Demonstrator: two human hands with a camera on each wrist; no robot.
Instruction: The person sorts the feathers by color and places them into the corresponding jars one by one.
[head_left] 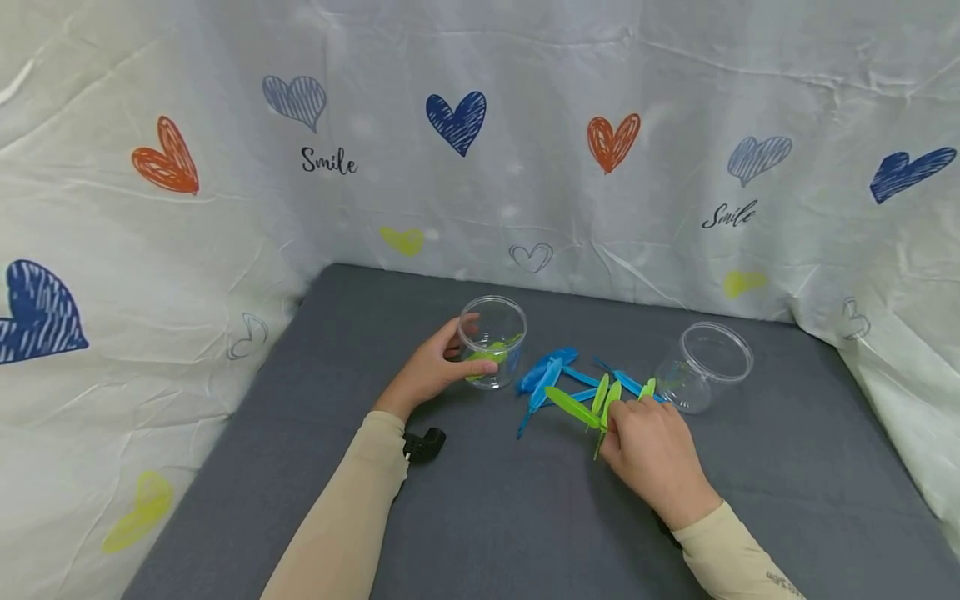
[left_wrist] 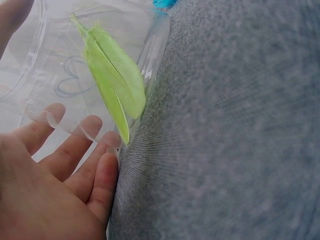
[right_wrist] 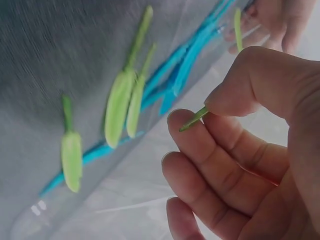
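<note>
My left hand (head_left: 431, 367) grips a clear plastic cup (head_left: 510, 367), thumb on the near side and fingers round the far side. Light green feathers (left_wrist: 115, 75) lie inside this cup, against its wall. My right hand (head_left: 654, 454) pinches a green feather (head_left: 572, 407) by its stem between thumb and index finger; in the right wrist view the stem tip (right_wrist: 192, 121) pokes out below the thumb. Several loose green feathers (right_wrist: 120, 107) lie on the cloth close to this hand. Blue feathers (head_left: 551, 375) are spread between the two hands.
A second clear plastic cup (head_left: 716, 358) stands beyond my right hand, at the right. Dark grey cloth (head_left: 510, 517) covers the table. A pale curtain (head_left: 540, 192) printed with hearts hangs behind and at both sides.
</note>
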